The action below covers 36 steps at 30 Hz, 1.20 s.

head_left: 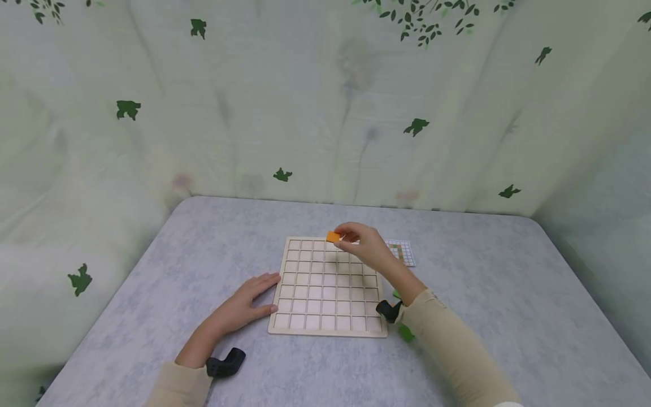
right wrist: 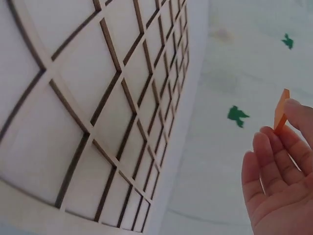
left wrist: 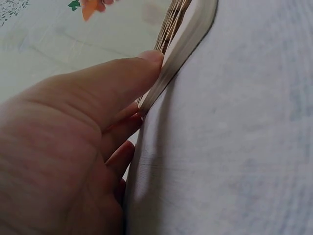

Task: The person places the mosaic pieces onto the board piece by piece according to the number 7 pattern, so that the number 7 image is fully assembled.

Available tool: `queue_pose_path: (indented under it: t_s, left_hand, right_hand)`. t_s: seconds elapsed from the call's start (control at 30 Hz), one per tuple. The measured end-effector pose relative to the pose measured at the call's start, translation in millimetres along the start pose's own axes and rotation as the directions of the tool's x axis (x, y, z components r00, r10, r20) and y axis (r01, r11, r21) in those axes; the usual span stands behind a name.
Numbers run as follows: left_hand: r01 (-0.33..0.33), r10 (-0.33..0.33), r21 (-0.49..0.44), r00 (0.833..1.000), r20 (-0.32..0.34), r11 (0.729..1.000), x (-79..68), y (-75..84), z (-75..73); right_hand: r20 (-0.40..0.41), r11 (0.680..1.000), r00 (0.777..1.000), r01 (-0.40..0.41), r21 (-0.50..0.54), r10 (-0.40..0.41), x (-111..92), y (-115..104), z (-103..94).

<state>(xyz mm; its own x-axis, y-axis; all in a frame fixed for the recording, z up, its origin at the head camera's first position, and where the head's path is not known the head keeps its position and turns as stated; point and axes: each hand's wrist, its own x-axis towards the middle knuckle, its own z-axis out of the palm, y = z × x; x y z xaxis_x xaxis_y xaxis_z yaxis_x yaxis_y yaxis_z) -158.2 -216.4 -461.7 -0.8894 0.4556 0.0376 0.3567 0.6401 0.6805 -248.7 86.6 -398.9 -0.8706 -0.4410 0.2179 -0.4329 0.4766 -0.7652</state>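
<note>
My right hand (head_left: 367,244) pinches an orange square tile (head_left: 333,237) between thumb and fingers, above the far edge of a wooden grid board (head_left: 315,292). In the right wrist view the tile (right wrist: 280,111) is held edge-on, apart from the board (right wrist: 88,132). My left hand (head_left: 244,302) lies at the board's left side, thumb and fingertips touching its edge with the fingers fairly straight. The left wrist view shows the thumb (left wrist: 132,73) against the board's rim (left wrist: 188,46). Every grid cell that I can see holds no tile; some are hidden by the right hand.
A small printed pattern card (head_left: 407,252) lies right of the board, partly behind the right hand. Green tiles (head_left: 406,333) sit by the board's right edge, partly covered by the right forearm. A leaf-patterned curtain (head_left: 315,102) hangs behind the grey table (head_left: 229,237).
</note>
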Motion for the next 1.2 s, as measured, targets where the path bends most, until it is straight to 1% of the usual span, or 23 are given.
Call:
queue_pose_path:
  t_s: [0.1,0.2,0.37,0.47,0.6,0.67,0.83,0.93,1.0,1.07,1.13,1.2]
  left_hand:
    - [-0.010,0.010,-0.004,1.000,-0.001,1.000,0.3,0.7,-0.3]
    - [-0.018,0.018,-0.010,1.000,0.001,1.000,0.5,1.2,0.0]
    - [-0.018,0.018,-0.006,1.000,0.001,1.000,1.5,1.4,1.1]
    - [-0.013,0.013,0.001,1.000,-0.001,1.000,2.0,0.7,1.3]
    - [-0.006,0.006,0.000,1.000,0.002,1.000,1.4,0.3,0.6]
    - [-0.002,0.002,-0.002,1.000,0.002,1.000,0.9,0.2,0.3]
    - [-0.007,0.007,-0.006,1.000,-0.005,1.000,0.1,-0.1,-0.5]
    - [-0.013,0.013,-0.008,1.000,-0.009,1.000,-0.4,-0.8,-0.5]
    - [-0.016,0.016,-0.010,1.000,-0.008,1.000,-0.6,-1.1,-0.3]
    - [-0.017,0.017,-0.013,1.000,-0.006,1.000,-0.7,-1.3,0.1]
    - [-0.020,0.020,-0.011,1.000,-0.003,1.000,-0.4,-1.5,0.5]
    - [-0.024,0.024,-0.005,1.000,-0.001,1.000,0.2,-1.5,0.7]
  right_hand:
    - [0.048,0.998,0.997,-0.063,0.020,0.062,14.0,5.3,11.8]
    - [0.120,0.996,0.988,-0.091,-0.022,0.093,21.7,10.2,22.2]
    - [0.220,0.988,0.966,-0.113,-0.107,0.135,26.3,15.3,35.1]
    - [0.230,0.981,0.961,-0.121,-0.149,0.153,27.9,18.7,40.3]
    - [0.220,0.976,0.963,-0.114,-0.188,0.155,30.1,21.2,45.8]
    - [0.221,0.972,0.962,-0.112,-0.207,0.158,30.7,20.2,47.9]
    - [0.242,0.962,0.952,-0.127,-0.242,0.186,30.7,15.1,49.6]
    - [0.271,0.964,0.944,-0.124,-0.234,0.187,29.5,14.5,47.2]
    - [0.276,0.971,0.944,-0.126,-0.202,0.180,27.1,14.0,43.3]
    - [0.271,0.980,0.949,-0.123,-0.157,0.163,23.5,13.5,37.3]
    - [0.251,0.989,0.958,-0.117,-0.095,0.137,18.2,11.6,28.8]
    - [0.225,0.995,0.969,-0.091,-0.046,0.099,11.7,8.4,18.0]
